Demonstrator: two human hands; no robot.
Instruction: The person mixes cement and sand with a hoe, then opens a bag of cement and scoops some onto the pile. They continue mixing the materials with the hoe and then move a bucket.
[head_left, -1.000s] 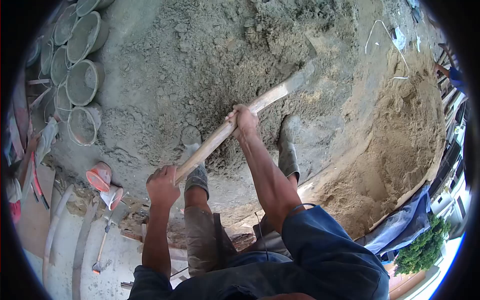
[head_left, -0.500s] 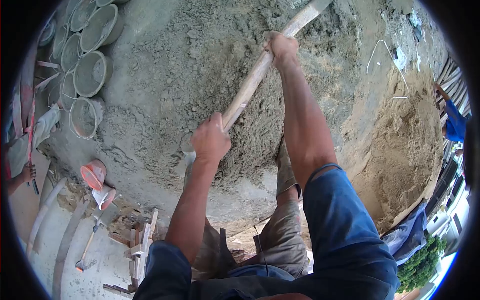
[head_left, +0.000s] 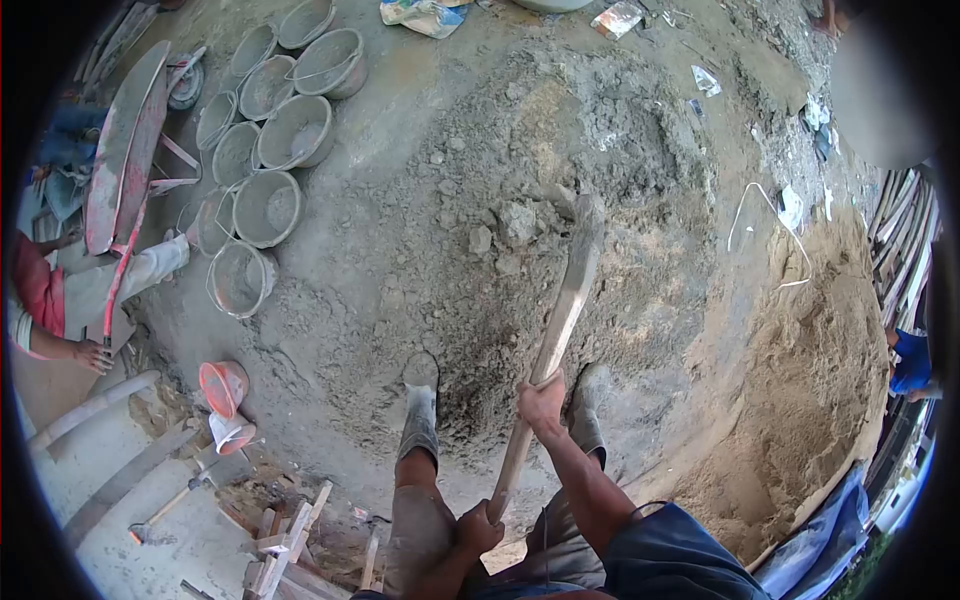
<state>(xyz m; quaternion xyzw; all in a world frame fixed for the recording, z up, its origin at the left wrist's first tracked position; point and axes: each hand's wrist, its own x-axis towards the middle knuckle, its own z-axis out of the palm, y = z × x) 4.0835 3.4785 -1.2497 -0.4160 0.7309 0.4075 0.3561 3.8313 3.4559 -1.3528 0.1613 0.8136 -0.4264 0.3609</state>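
My right hand [head_left: 542,402] is wrapped round the middle of the wooden handle of a hoe [head_left: 562,325]. Lower down, close to my body, my left hand [head_left: 479,529] grips the same handle near its butt end. The hoe slants away from me, and its far end rests at a heap of wet grey mortar [head_left: 480,300]. Its blade is caked with mortar and hard to make out. Lumps of mortar [head_left: 518,224] lie just left of that end. My boots [head_left: 421,405] stand in the near edge of the mortar, one on each side of the handle.
Several buckets [head_left: 268,208] stand in rows at the upper left, beside a tipped wheelbarrow [head_left: 125,150] and a person's hand [head_left: 92,355]. Two orange-and-white containers [head_left: 223,388] lie nearer. Sand [head_left: 800,400] is piled on the right. Timber scraps [head_left: 290,540] lie lower left.
Both hands have drawn the hoe back toward my body, and its far end has come into view on the mortar. The view has tilted up, showing more buckets and the wheelbarrow.
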